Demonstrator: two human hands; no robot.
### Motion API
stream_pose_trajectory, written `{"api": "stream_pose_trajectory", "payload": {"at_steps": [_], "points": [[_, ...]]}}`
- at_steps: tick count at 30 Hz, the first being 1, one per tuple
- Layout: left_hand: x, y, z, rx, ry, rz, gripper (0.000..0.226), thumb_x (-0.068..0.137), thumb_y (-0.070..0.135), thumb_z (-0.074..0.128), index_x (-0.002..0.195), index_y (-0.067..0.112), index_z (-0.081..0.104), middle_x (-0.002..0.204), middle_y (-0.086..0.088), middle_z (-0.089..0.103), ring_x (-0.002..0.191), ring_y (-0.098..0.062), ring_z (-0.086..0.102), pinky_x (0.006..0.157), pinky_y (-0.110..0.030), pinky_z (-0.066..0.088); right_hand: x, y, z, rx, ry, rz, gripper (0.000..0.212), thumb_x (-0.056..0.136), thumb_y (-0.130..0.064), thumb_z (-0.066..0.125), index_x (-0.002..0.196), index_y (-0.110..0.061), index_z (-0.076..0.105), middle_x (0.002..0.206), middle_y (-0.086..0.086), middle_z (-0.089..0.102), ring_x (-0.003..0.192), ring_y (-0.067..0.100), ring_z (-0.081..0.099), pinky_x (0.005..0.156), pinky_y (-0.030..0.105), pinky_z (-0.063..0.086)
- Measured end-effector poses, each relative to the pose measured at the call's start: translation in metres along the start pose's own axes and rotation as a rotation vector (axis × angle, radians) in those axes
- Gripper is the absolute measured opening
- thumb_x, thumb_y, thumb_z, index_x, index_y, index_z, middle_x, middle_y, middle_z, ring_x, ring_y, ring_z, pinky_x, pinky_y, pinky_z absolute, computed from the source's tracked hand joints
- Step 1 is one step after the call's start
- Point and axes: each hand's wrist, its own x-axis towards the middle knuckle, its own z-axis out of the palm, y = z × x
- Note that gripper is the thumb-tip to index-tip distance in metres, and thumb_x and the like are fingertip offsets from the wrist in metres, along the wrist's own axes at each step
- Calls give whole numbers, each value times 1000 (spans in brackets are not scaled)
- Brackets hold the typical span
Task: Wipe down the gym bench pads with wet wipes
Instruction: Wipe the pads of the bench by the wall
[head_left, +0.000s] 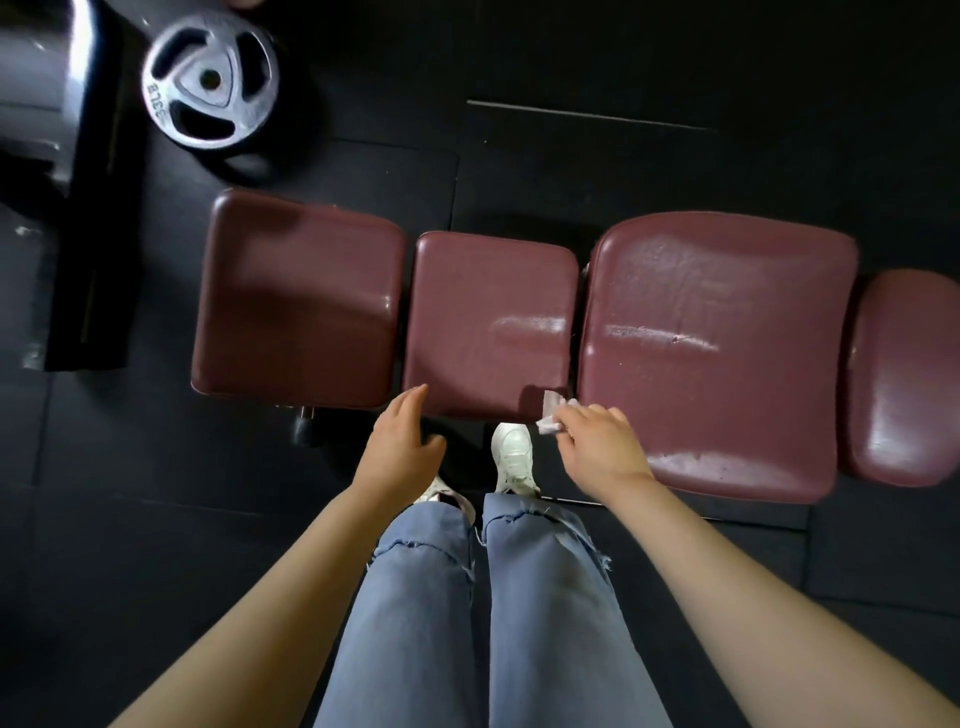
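Note:
A maroon gym bench lies across the view in several pads: a left pad (296, 296), a narrow middle pad (488, 317), a large right pad (717, 338) and an end pad (906, 379) at the far right. The middle and right pads shine with wet streaks. My right hand (602, 447) pinches a crumpled white wet wipe (551, 414) at the near right corner of the middle pad. My left hand (402, 441) hovers with relaxed fingers just off the near left corner of that pad, holding nothing.
A grey weight plate (210, 83) leans at the upper left beside a black machine frame (88, 218). Dark rubber floor tiles (623, 156) surround the bench. My legs in blue jeans and a white shoe (514, 454) stand close against the bench's near edge.

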Motion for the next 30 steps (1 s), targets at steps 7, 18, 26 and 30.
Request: {"api": "stream_pose_trajectory", "payload": {"at_steps": [7, 18, 26, 30], "points": [[-26, 69, -10, 45, -29, 157, 63, 91, 9, 54, 151, 16, 36, 156, -2, 38, 143, -20, 33, 114, -31, 27, -24, -15, -70, 724, 116, 328, 4, 92, -22, 63, 95, -23, 65, 87, -8, 62, 73, 6, 54, 59, 8, 37], [-84, 153, -15, -215, 78, 413, 27, 97, 19, 58, 123, 24, 61, 118, 16, 58, 104, 1, 52, 83, -1, 37, -86, -43, -168, 1150, 259, 314, 10, 94, -13, 61, 92, -19, 69, 86, -1, 74, 88, 21, 69, 86, 42, 54], [-119, 160, -4, 36, 353, 786, 11, 86, 16, 70, 90, 26, 66, 91, 21, 58, 91, -9, 58, 84, -25, 42, -127, -49, -172, 1434, 489, 523, 6, 92, -14, 62, 91, -15, 67, 95, 7, 73, 97, 27, 69, 91, 45, 56], [-137, 159, 15, 201, 322, 870, 22, 88, 14, 65, 102, 30, 70, 105, 15, 64, 104, -14, 57, 93, -29, 39, -153, -50, -168, 1812, 518, 587, 8, 89, -4, 59, 96, -6, 63, 103, 24, 70, 95, 36, 67, 97, 52, 52]]}}
